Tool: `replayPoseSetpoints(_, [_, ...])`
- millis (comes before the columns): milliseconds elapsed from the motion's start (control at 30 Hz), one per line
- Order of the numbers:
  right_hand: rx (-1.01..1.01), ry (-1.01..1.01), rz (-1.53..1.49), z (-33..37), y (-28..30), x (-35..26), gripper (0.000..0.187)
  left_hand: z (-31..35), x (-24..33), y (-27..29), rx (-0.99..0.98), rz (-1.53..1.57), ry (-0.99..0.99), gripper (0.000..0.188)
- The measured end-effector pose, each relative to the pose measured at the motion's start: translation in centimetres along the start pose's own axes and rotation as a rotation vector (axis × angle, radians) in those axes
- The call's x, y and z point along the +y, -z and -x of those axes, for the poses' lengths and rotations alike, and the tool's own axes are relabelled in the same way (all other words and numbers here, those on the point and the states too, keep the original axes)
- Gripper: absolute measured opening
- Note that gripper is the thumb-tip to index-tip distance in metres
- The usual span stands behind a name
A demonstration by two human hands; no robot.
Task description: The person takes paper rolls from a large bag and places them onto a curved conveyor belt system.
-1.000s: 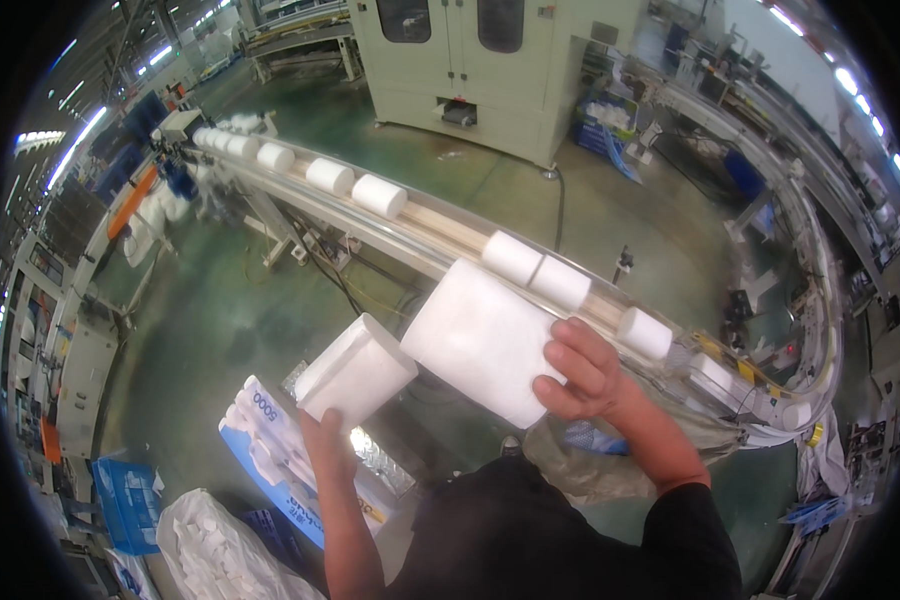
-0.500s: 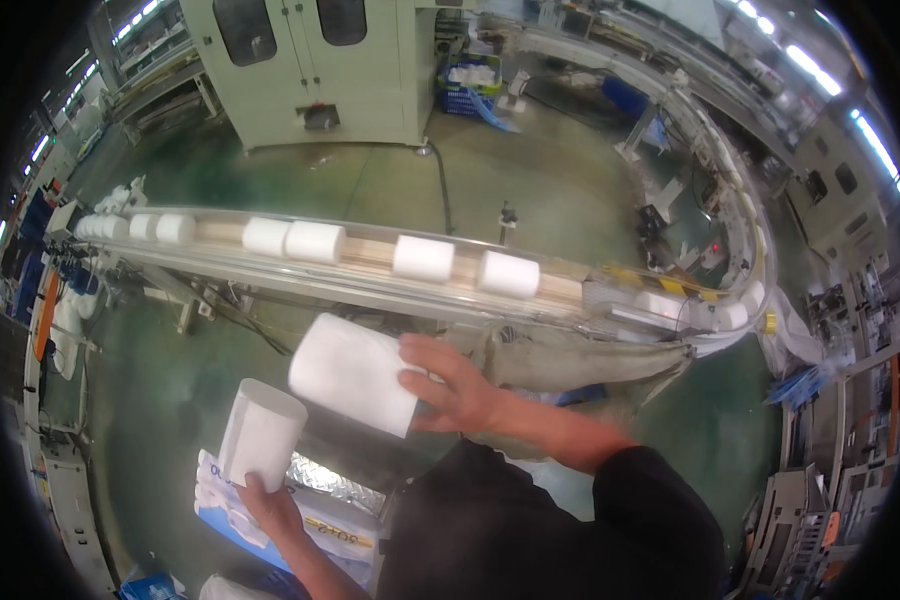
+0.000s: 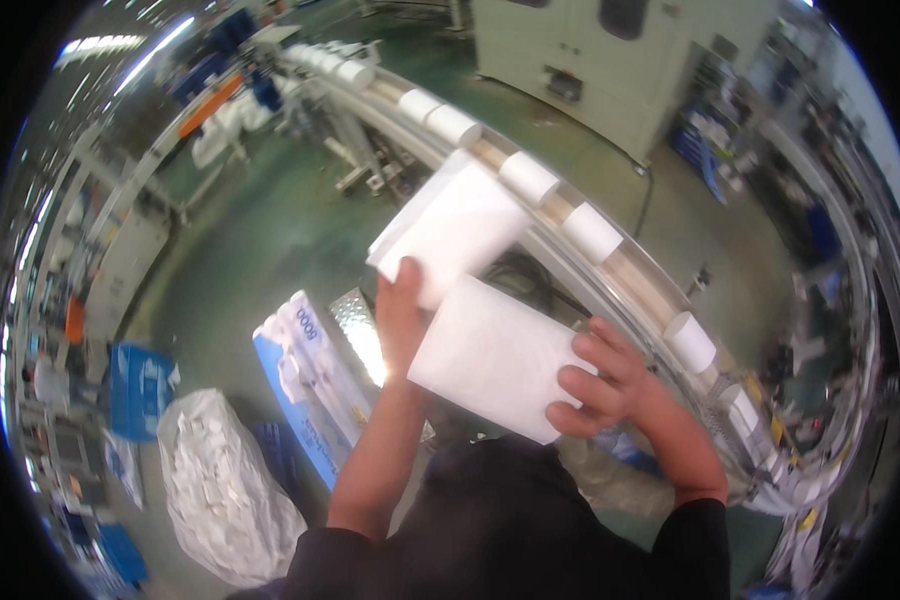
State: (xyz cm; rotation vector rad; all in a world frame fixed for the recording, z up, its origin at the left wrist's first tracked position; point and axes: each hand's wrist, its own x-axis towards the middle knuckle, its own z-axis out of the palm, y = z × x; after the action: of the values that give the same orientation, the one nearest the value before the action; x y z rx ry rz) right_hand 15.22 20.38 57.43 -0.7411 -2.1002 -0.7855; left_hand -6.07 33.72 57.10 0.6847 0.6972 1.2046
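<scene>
My left hand (image 3: 402, 315) is closed on a white paper roll (image 3: 450, 225), fingers at its lower end; the roll is tilted and overlaps the near edge of the conveyor in the picture. My right hand (image 3: 610, 385) grips a second white paper roll (image 3: 495, 360) by its right end, fingers spread over its top. This roll lies lower and nearer to me, its upper left corner close to the first. Beyond both hands, similar rolls (image 3: 592, 232) stand in a spaced line on the conveyor belt (image 3: 642, 288).
A blue and white printed package (image 3: 315, 385) lies left of my left forearm, beside a shiny metal plate (image 3: 358, 330). Further left are a clear plastic bag of white pieces (image 3: 220, 480) and a blue bin (image 3: 140, 390). A large pale machine cabinet (image 3: 560, 60) stands behind the conveyor.
The view has swung left, so the conveyor now runs diagonally. My left hand has raised its roll from above the printed package toward the conveyor. My right hand still holds its roll.
</scene>
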Motion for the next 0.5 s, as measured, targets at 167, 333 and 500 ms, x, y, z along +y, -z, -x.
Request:
replayPoseSetpoints(167, [0.118, 0.149, -0.026, -4.9, -1.8, 2.6, 0.049, 1.1, 5.7, -0.4, -0.069, 0.136, -0.148, 0.057])
replayPoseSetpoints(333, [0.136, 0.204, -0.117, -8.7, -3.1, 3.0, 0.049, 2.4, 8.8, 0.7, -0.05, 0.209, -0.234, 0.057])
replayPoseSetpoints(500, [0.184, 0.25, -0.155, -10.8, -4.3, 2.8, 0.049, 3.6, 10.9, 1.3, -0.015, 0.218, -0.288, 0.057])
